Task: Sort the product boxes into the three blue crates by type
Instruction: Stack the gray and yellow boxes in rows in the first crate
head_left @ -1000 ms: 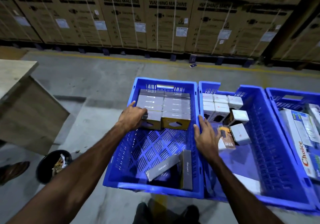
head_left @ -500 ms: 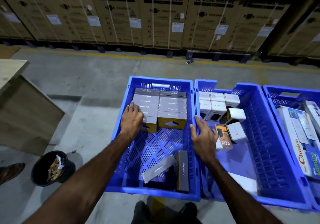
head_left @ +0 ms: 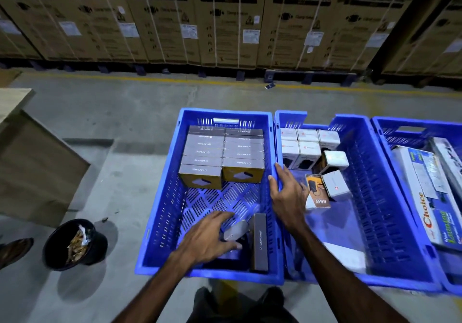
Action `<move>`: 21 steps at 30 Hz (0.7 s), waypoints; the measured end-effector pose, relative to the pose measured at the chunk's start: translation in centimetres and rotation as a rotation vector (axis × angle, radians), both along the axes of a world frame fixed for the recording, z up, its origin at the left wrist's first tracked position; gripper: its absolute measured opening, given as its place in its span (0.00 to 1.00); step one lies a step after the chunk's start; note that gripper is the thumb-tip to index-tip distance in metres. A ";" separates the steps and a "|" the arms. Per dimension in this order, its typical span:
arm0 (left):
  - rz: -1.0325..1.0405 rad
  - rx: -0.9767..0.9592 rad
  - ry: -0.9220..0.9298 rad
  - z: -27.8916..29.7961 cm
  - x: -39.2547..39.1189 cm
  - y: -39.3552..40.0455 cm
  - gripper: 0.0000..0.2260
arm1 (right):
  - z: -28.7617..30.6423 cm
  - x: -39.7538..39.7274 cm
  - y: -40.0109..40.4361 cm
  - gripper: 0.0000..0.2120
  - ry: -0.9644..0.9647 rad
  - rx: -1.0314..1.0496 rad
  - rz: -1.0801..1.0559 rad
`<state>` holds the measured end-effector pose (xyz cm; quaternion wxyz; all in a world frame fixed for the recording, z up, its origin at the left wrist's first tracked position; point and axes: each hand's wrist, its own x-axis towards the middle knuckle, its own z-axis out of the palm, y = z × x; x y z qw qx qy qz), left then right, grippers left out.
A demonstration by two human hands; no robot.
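Note:
Three blue crates stand side by side on the floor. The left crate [head_left: 160, 197] holds neat rows of grey boxes [head_left: 222, 155] at its far end and two loose grey boxes near me: one lying flat [head_left: 237, 229], one on edge [head_left: 258, 242]. My left hand [head_left: 207, 235] is over the flat box, fingers spread and touching it. My right hand [head_left: 287, 197] rests open on the wall between the left and middle crates. The middle crate [head_left: 370, 197] holds white boxes [head_left: 300, 147] and an orange 65W box [head_left: 318, 192]. The right crate [head_left: 410, 125] holds long Choice boxes [head_left: 425, 197].
A black bucket of scraps [head_left: 75, 245] sits on the floor left of the crates. A wooden table with a leaning board [head_left: 30, 162] stands further left. LG washing machine cartons [head_left: 225, 22] line the back. Someone's shoe [head_left: 15, 250] shows at the left edge.
My left hand came back from the stacked grey boxes at the far end to the loose grey box near me. My right hand stayed on the crate wall.

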<state>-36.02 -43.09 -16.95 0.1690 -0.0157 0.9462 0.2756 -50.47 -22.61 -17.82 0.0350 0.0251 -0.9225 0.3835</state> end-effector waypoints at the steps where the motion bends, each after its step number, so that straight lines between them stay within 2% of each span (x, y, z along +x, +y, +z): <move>1: -0.013 -0.046 -0.032 -0.4 0.5 -0.2 0.43 | 0.0 0.0 0.0 0.22 0.003 -0.004 0.000; 3: -0.039 -0.144 -0.110 -1.1 1.0 -0.6 0.41 | 0.0 0.1 0.1 0.22 0.011 -0.010 0.001; 5: -0.024 -0.161 -0.128 -1.6 0.9 -0.8 0.30 | 0.2 0.1 0.1 0.21 0.019 -0.018 0.008; 7: 0.037 -0.097 -0.115 -1.7 0.5 -1.2 0.21 | 0.3 0.1 0.1 0.20 0.029 -0.014 0.015; 10: 0.178 0.149 -0.149 -1.0 -0.4 -2.8 0.12 | 0.1 0.0 0.2 0.20 0.040 0.023 0.022; 12: 0.280 0.367 -0.156 -0.3 -0.6 -4.1 0.08 | 0.0 0.1 0.2 0.20 0.077 0.126 0.016; 16: 0.401 0.704 -0.138 2.5 -0.8 -6.2 0.08 | 1.3 0.3 -0.2 0.14 0.308 0.382 0.062; 17: 0.403 0.740 -0.137 3.2 -0.9 -6.5 0.08 | 1.7 0.5 -0.3 0.13 0.339 0.383 0.099; 19: 0.387 0.749 -0.133 4.5 -1.4 -6.8 0.08 | 2.8 1.2 -0.7 0.13 0.309 0.252 0.210; 21: 0.351 0.739 -0.116 5.4 -1.8 -6.9 0.08 | 4.1 1.9 -1.1 0.18 0.133 0.024 0.396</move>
